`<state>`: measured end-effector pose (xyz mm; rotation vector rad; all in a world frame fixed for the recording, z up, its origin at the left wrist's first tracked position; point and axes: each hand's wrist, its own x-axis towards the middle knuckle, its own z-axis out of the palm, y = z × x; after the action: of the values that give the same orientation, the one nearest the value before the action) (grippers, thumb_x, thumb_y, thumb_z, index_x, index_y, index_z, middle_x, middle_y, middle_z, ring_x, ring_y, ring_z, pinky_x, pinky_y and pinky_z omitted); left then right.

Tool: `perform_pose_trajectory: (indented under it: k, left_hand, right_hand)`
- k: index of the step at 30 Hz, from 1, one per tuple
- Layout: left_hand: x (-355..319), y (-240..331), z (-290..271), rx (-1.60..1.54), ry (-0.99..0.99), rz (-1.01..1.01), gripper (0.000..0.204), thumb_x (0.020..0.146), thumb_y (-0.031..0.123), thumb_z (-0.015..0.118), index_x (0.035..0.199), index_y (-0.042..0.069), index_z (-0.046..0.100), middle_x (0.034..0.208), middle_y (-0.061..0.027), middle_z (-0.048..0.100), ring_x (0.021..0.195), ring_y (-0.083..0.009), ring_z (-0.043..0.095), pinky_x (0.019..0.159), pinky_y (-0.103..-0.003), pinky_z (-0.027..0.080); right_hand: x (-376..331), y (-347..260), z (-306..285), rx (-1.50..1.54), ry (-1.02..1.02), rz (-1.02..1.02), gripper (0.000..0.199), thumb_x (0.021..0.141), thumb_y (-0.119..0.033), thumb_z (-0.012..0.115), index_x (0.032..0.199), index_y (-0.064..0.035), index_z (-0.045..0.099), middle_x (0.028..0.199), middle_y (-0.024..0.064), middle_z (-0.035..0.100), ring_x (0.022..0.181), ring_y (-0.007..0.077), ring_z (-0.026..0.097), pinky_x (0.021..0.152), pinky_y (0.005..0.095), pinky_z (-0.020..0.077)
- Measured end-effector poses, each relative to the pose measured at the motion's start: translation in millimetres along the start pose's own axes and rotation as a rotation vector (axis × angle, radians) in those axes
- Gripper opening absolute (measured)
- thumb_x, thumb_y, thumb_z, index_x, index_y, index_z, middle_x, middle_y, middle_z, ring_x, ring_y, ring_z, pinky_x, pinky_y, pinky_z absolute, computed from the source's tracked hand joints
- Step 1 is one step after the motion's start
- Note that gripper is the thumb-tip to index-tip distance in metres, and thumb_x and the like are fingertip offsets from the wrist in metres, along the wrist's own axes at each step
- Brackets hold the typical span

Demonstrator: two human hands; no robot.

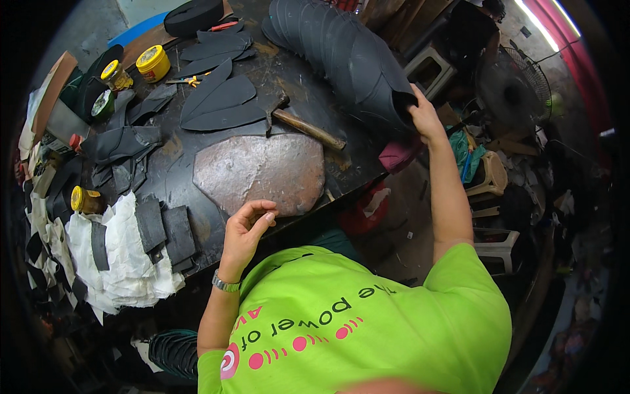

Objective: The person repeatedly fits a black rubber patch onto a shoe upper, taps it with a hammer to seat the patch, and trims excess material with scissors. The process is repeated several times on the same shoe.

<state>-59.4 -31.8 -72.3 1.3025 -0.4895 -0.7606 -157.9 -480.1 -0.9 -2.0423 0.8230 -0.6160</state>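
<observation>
My right hand (425, 115) reaches out to the right edge of the table, its fingers closed at the open end of a long curved row of nested black shoe uppers (341, 56). It grips the rim of the end piece, with some fingers hidden. My left hand (246, 230), a metal watch on the wrist, hovers at the near edge of a flat stone slab (259, 171). Its fingers are loosely bent, the thumb apart from them, and nothing shows between them. Behind the slab a hammer (308, 128) lies beside flat black cut pieces (220, 98).
Yellow tubs (153, 64), yellow-handled scissors (192, 81) and black scraps (121, 143) lie on the dark table's left. Black strips (177, 233) rest over crumpled white cloth (125, 269) near the front. A fan (515, 85) and plastic stools (489, 174) stand to the right.
</observation>
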Motion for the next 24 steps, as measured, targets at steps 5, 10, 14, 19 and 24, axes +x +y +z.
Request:
perform_pose_trajectory:
  k: [5, 10, 14, 19, 24]
  left_hand:
    - [-2, -5, -4, -0.009, 0.03, 0.013, 0.02, 0.099, 0.006, 0.065, 0.118, -0.001, 0.066, 0.109, -0.0057, 0.07, 0.098, -0.0124, 0.067, 0.087, -0.027, 0.054]
    - [2, -9, -9, -0.006, 0.033, -0.014, 0.02, 0.1, 0.007, 0.064, 0.118, 0.0, 0.067, 0.106, -0.0051, 0.071, 0.092, -0.0112, 0.067, 0.081, -0.024, 0.052]
    - [0, -13, -10, -0.003, 0.006, 0.035, 0.02, 0.099, 0.005, 0.064, 0.118, -0.001, 0.066, 0.108, -0.0062, 0.07, 0.093, -0.0118, 0.067, 0.084, -0.025, 0.053]
    - [-10, -20, -8, 0.04, 0.019, 0.136, 0.019, 0.098, 0.002, 0.064, 0.117, -0.002, 0.066, 0.107, -0.0056, 0.069, 0.095, -0.0125, 0.067, 0.086, -0.027, 0.055]
    - [-8, -23, -4, 0.116, 0.002, 0.178, 0.018, 0.098, 0.0, 0.063, 0.116, -0.001, 0.066, 0.107, -0.0051, 0.069, 0.097, -0.0124, 0.066, 0.086, -0.027, 0.055]
  right_hand:
    - [16, -8, 31, 0.047, 0.066, 0.077, 0.063, 0.092, -0.002, 0.046, 0.154, -0.0127, 0.046, 0.139, 0.02, 0.06, 0.126, 0.0277, 0.056, 0.104, 0.035, 0.0432]
    - [43, -27, 58, 0.053, 0.072, 0.102, 0.061, 0.092, -0.004, 0.045, 0.151, -0.0159, 0.05, 0.138, 0.0204, 0.06, 0.126, 0.0283, 0.056, 0.105, 0.037, 0.0428]
    - [57, -36, 53, 0.024, 0.093, 0.083, 0.059, 0.092, -0.005, 0.042, 0.149, -0.0183, 0.052, 0.136, 0.0185, 0.062, 0.126, 0.0287, 0.057, 0.104, 0.0359, 0.0431]
    - [43, -13, 44, 0.058, 0.21, -0.066, 0.049, 0.099, -0.01, 0.044, 0.147, -0.0166, 0.055, 0.138, 0.0214, 0.062, 0.128, 0.0329, 0.059, 0.105, 0.038, 0.0453]
    - [41, 8, 92, -0.225, 0.203, 0.017, 0.069, 0.091, -0.006, 0.043, 0.158, -0.0128, 0.03, 0.149, 0.0289, 0.047, 0.137, 0.0459, 0.046, 0.114, 0.0475, 0.0376]
